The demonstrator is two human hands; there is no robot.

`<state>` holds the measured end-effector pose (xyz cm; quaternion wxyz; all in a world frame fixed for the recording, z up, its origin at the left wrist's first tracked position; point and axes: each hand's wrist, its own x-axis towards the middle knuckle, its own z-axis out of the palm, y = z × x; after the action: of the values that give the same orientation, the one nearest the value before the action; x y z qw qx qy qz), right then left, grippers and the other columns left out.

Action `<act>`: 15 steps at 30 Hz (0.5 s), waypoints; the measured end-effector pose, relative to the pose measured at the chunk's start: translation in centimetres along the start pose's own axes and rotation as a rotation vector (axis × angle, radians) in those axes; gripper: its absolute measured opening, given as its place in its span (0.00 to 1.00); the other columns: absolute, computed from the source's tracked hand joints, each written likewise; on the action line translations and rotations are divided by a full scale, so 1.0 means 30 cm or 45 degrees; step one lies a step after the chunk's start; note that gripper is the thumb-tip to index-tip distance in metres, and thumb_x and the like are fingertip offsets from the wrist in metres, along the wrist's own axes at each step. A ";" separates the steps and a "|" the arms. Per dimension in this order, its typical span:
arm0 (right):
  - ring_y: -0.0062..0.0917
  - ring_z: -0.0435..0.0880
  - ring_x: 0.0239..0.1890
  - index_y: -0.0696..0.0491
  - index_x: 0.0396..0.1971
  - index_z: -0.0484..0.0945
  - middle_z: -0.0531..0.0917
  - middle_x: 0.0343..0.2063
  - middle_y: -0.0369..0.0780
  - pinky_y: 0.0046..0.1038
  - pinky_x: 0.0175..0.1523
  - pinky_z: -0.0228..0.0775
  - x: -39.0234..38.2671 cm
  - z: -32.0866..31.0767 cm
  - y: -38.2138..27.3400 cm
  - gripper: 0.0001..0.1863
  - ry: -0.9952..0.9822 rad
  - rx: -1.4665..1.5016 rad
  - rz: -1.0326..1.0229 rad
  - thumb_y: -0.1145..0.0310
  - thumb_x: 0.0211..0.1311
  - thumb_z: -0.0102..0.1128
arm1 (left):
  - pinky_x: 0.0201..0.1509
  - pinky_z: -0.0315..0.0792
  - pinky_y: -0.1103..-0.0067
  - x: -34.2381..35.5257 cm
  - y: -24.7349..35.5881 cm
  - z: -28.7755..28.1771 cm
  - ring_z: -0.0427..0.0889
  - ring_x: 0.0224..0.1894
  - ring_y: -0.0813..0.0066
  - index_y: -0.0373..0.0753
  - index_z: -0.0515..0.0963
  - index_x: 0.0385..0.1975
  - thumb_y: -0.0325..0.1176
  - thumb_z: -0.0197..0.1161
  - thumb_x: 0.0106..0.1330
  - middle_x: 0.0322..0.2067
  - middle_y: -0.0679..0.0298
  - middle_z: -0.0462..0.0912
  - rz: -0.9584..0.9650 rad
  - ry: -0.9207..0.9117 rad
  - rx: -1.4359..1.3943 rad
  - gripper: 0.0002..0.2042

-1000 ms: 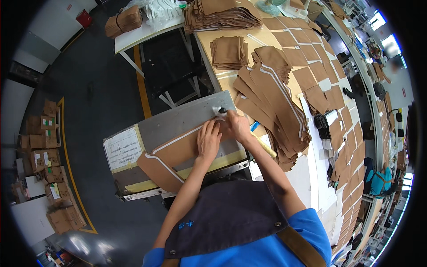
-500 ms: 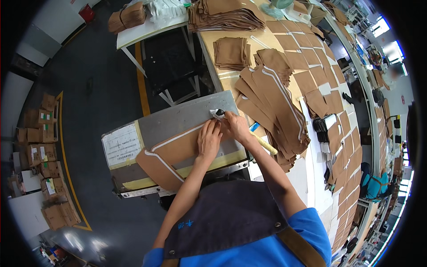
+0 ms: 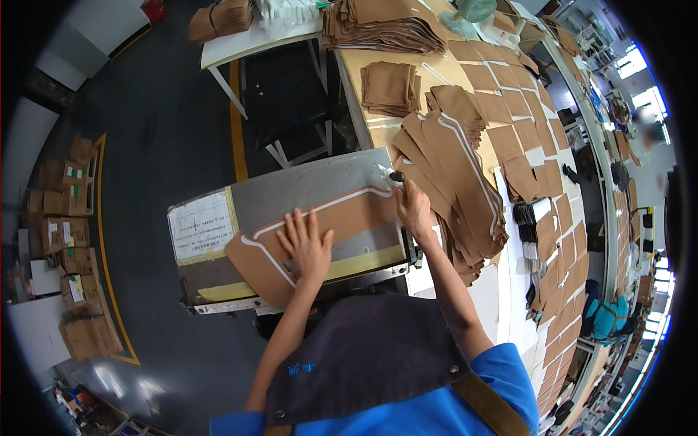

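Observation:
A brown leather-like panel point(image 3: 349, 218) with a white strip along its edge lies on a grey slab. Its left part is a flap that slants toward me, with a white strip of its own. My left hand point(image 3: 307, 245) rests flat on the panel, fingers spread, near the strip. At the panel's right end my right hand point(image 3: 414, 209) is closed around a hammer point(image 3: 396, 176). The dark end of its head shows above the fingers, and its handle is hidden behind hand and forearm.
The grey slab point(image 3: 291, 174) carries a paper sheet point(image 3: 200, 227) and yellow tape. Stacked brown panels point(image 3: 443, 160) lie close by on the right-hand table, with rows of brown pieces point(image 3: 502, 142) beyond. Cardboard boxes point(image 3: 73, 232) stand on the left. A stool point(image 3: 283, 94) is under the far table.
My left hand has moved left and spread out on the panel. My right hand has shifted right with the hammer, whose yellow handle showed before. More of the panel's far strip is uncovered.

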<state>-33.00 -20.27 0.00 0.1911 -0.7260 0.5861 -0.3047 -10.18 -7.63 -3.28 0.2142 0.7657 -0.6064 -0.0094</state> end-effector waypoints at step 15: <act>0.53 0.81 0.33 0.58 0.33 0.71 0.81 0.32 0.52 0.47 0.35 0.71 0.050 0.274 -0.284 0.10 -0.336 0.158 -0.376 0.66 0.64 0.58 | 0.72 0.55 0.58 0.052 -0.092 -0.007 0.61 0.71 0.56 0.38 0.74 0.60 0.39 0.62 0.66 0.66 0.55 0.68 0.140 -0.017 -0.174 0.24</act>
<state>-21.07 -20.33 -0.37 0.2637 -0.8245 0.4234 -0.2671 -7.16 -8.53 -3.64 0.2620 0.7148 -0.6469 -0.0440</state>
